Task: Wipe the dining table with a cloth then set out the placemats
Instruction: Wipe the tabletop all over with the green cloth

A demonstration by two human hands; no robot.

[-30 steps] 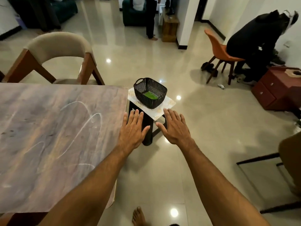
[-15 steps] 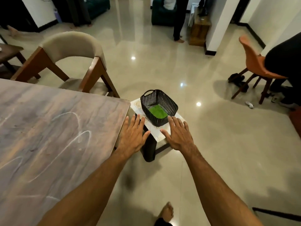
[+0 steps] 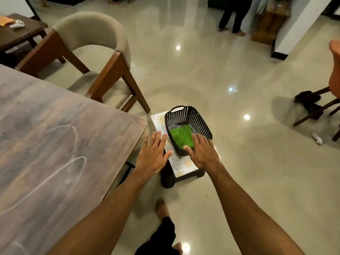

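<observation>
Two grips in view, both bare, fingers straight and spread, nothing held in either. The right grip [image 3: 202,153] hung over the near rim of the black basket [image 3: 199,122], with its fingertips overlapping the near edge of the green cloth [image 3: 181,136]. Contact with the cloth could not be confirmed. The left grip [image 3: 150,159] sat just left of the basket, over the patterned stool top [image 3: 177,161].

The cloth lay folded flat on the basket floor, directly ahead of and below the right grip's fingers. A grey layer showed under its far edge; what it was could not be told. No placemats were identifiable.

The dining surface [image 3: 55,153] extended left of the left grip and carried pale curved streaks [image 3: 73,129].

Judgement: the step in hand was fetching the cloth, and wiping had not started. The next move called for the right grip to dip inside the rim, pinch the cloth's near edge and lift it clear. The left grip could steady the light basket on its small stool. The cloth would then go leftward to the streaked surface.
</observation>
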